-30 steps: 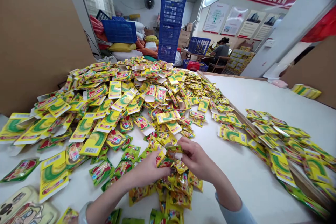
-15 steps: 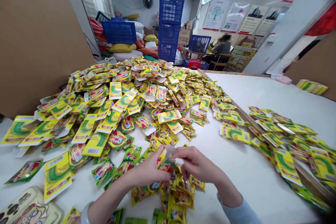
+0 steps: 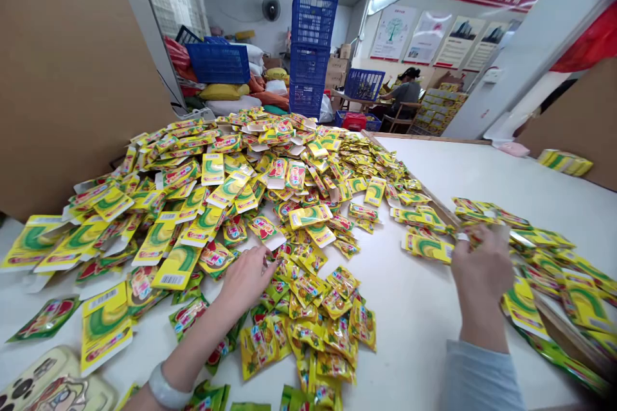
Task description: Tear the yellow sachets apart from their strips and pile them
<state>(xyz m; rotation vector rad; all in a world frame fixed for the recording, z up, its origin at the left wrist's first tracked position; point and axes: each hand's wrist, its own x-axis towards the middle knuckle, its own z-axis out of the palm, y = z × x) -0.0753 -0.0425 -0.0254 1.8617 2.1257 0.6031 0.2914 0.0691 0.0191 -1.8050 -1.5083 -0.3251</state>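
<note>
My left hand (image 3: 248, 277) hovers at the front of the heap, thumb and forefinger apart with nothing visible between them; its other fingertips are hidden. Close by lie a box with a melon print (image 3: 264, 228) and yellow candy sachets (image 3: 308, 327) in a loose pile. Over on the right, my right hand (image 3: 484, 266), blurred, is closed on a small candy box (image 3: 502, 232), mostly covered by the fingers. White wrapping shows on one fingertip. Beneath and around that hand are flat yellow-green boxes (image 3: 525, 308). Green sachets (image 3: 189, 316) lie left of the yellow ones.
A large heap of yellow boxes (image 3: 212, 170) covers the table's left and back. A wooden strip (image 3: 569, 327) crosses the white tabletop (image 3: 400, 340). A phone case (image 3: 58, 385) lies front left. Blue crates (image 3: 308, 64) and a seated person (image 3: 407, 93) are beyond.
My hands were together over the yellow sachets, handling a small box. The right has swung right to the boxes by the strip; the left has moved up and left toward the heap.
</note>
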